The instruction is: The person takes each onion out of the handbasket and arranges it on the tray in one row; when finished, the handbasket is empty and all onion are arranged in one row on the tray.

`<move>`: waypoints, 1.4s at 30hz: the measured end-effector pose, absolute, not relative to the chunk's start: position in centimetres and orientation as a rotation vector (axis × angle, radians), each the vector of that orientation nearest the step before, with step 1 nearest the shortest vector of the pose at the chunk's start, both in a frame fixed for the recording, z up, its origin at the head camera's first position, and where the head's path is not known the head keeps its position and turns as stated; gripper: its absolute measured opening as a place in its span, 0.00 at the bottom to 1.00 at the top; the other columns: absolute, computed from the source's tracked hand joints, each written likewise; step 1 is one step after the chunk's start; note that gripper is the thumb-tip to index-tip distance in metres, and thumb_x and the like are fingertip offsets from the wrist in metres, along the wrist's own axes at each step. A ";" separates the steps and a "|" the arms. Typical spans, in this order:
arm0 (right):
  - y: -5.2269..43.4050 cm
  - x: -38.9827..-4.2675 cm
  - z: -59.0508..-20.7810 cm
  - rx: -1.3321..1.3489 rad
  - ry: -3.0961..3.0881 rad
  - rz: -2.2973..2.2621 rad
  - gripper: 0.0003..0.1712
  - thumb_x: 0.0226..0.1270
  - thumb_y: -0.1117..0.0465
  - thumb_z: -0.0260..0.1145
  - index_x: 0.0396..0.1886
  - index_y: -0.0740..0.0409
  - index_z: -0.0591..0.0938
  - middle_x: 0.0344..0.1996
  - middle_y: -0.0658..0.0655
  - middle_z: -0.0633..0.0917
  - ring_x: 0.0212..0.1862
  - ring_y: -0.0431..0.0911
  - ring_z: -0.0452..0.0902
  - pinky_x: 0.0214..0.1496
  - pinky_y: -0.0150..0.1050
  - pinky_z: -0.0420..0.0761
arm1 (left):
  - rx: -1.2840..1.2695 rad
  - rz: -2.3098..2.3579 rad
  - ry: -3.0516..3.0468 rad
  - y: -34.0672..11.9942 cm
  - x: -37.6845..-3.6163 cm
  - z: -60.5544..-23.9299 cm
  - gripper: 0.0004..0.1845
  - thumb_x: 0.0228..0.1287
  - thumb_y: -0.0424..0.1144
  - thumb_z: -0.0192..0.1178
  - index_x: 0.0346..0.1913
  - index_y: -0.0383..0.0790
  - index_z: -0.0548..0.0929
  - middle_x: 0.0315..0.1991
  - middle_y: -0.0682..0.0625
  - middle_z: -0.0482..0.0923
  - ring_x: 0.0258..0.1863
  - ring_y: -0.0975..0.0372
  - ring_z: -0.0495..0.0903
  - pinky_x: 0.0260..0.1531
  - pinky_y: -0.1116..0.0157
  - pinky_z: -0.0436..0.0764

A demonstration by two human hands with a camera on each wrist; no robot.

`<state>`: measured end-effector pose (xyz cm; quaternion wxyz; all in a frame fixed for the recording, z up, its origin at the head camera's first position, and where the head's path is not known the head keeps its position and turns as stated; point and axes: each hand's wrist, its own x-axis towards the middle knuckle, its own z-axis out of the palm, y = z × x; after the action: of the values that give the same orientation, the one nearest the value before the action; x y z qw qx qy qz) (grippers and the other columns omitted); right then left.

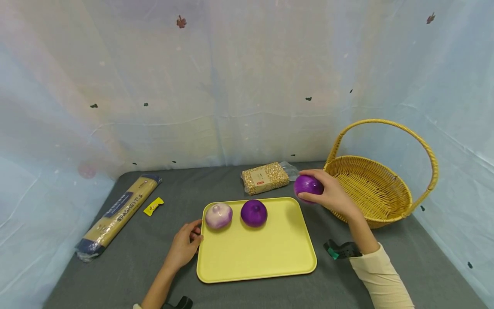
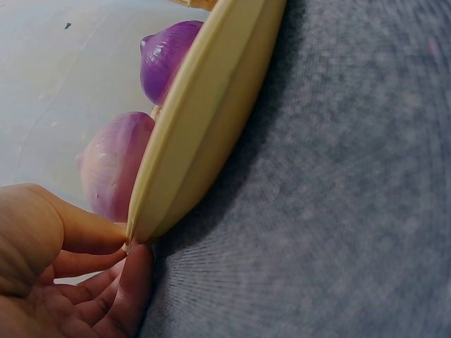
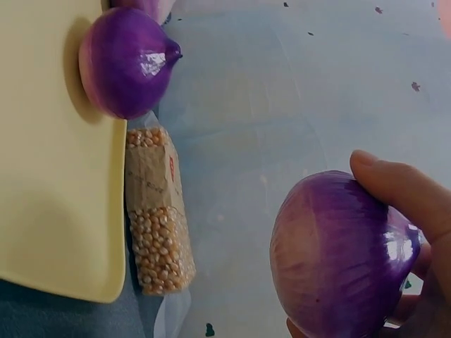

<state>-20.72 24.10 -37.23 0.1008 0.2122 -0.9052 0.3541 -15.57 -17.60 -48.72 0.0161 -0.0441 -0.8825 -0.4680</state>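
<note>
My right hand (image 1: pixel 329 195) grips a purple onion (image 1: pixel 307 186) (image 3: pixel 338 257) in the air between the wicker basket (image 1: pixel 372 189) and the far right corner of the yellow tray (image 1: pixel 256 249). On the tray's far side lie a pale pink onion (image 1: pixel 218 215) (image 2: pixel 113 165) and a dark purple onion (image 1: pixel 254 213) (image 3: pixel 125 62). My left hand (image 1: pixel 185 246) (image 2: pixel 77 274) rests on the grey cloth, fingertips touching the tray's left rim (image 2: pixel 204 127) with fingers loosely curled.
A bag of corn kernels (image 1: pixel 265 177) (image 3: pixel 156 225) lies behind the tray. A long spaghetti packet (image 1: pixel 117 212) and a small yellow wrapper (image 1: pixel 153 206) lie at the left. Pale sheeting walls in the table on three sides. The basket's tall handle (image 1: pixel 409 133) arches over it.
</note>
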 end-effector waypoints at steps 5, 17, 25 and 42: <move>23.4 -20.8 -37.5 0.658 -2.683 1.038 0.35 0.49 0.48 0.74 0.59 0.48 0.74 0.55 0.55 0.75 0.52 0.52 0.72 0.46 0.53 0.76 | -0.153 -1.447 -2.732 -17.6 -15.6 -48.7 0.23 0.58 0.24 0.58 0.59 0.30 0.72 0.37 0.44 0.71 0.30 0.61 0.72 0.18 0.70 0.76; 21.5 -20.8 -38.1 0.797 -2.685 1.117 0.34 0.51 0.49 0.73 0.59 0.46 0.74 0.54 0.53 0.74 0.49 0.49 0.73 0.43 0.47 0.77 | -0.146 -1.463 -2.737 -17.6 -15.6 -48.7 0.24 0.59 0.25 0.58 0.60 0.31 0.72 0.38 0.44 0.71 0.30 0.61 0.72 0.18 0.69 0.76; 20.8 -20.8 -38.7 0.859 -2.676 1.124 0.34 0.50 0.50 0.74 0.59 0.46 0.74 0.55 0.54 0.74 0.50 0.51 0.74 0.43 0.48 0.77 | -0.157 -1.470 -2.730 -17.6 -15.6 -48.7 0.23 0.59 0.25 0.58 0.59 0.31 0.72 0.37 0.44 0.70 0.30 0.61 0.72 0.18 0.70 0.76; 19.6 -20.5 -40.8 0.891 -2.743 1.119 0.33 0.50 0.51 0.74 0.58 0.46 0.75 0.51 0.54 0.75 0.48 0.49 0.74 0.42 0.43 0.77 | -0.147 -1.484 -2.728 -17.5 -15.5 -48.5 0.23 0.59 0.24 0.58 0.59 0.30 0.72 0.37 0.44 0.71 0.29 0.61 0.72 0.18 0.70 0.76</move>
<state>-20.51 19.64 -40.79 0.0238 0.2880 -0.8864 0.3616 -15.50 -17.54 -48.51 0.0164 -0.0473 -0.8774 -0.4772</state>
